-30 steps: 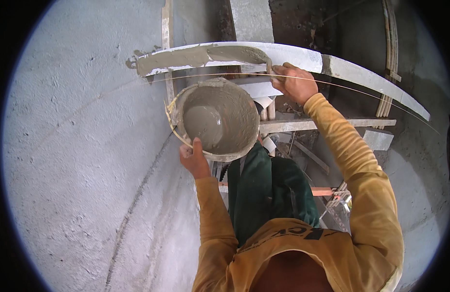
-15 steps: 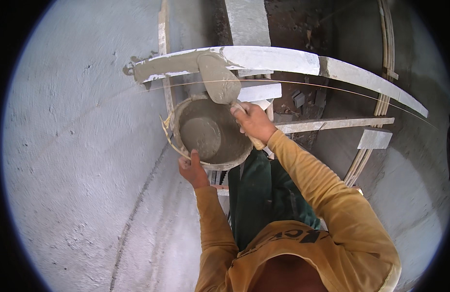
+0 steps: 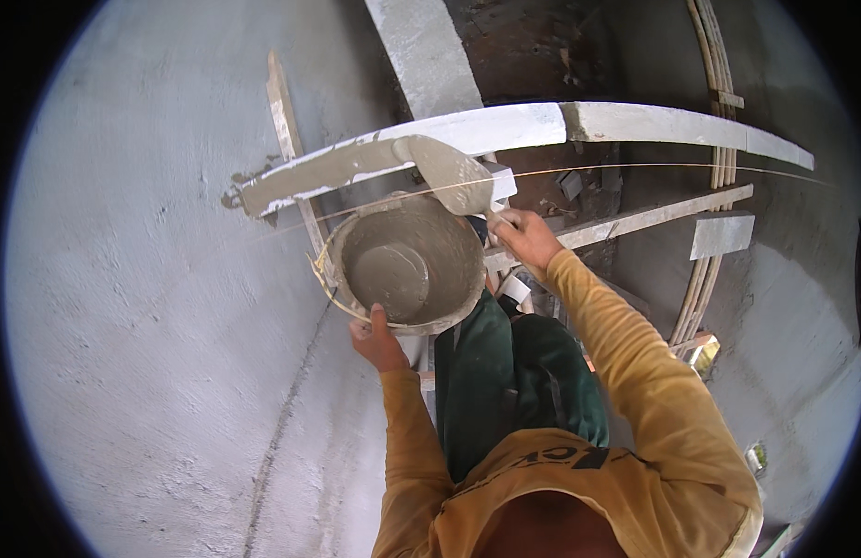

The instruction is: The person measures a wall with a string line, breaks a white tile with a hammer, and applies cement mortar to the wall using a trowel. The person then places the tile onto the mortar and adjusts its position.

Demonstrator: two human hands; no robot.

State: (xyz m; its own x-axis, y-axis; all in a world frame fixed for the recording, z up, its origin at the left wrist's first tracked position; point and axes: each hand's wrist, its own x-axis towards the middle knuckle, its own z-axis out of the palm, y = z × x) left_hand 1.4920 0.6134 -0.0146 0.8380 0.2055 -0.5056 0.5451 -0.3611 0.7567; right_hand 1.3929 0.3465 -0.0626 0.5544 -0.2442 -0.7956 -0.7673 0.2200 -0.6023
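Observation:
My left hand (image 3: 379,342) is closed on the near rim of a round bucket (image 3: 466,251), its thumb over the edge. Wet grey mortar (image 3: 387,277) lies in the bottom. In my right hand (image 3: 524,236) is the handle of a trowel (image 3: 456,179), whose mortar-smeared blade reaches up and left to the near edge of a course of pale blocks (image 3: 519,126). A layer of mortar (image 3: 323,169) coats the left part of that course's top. My fingers partly hide the trowel's handle.
A thin string (image 3: 626,165) runs across just in front of the blocks. The plastered wall (image 3: 170,325) rises on the left. Wooden poles (image 3: 719,177), a crosswise plank (image 3: 626,223) and a pale block (image 3: 721,235) stand to the right. A wide board (image 3: 426,56) extends beyond the blocks.
My right hand and the trowel have moved right along the blocks, and the mortar layer reaches a little farther that way. The left hand still holds the bucket; the view has turned slightly.

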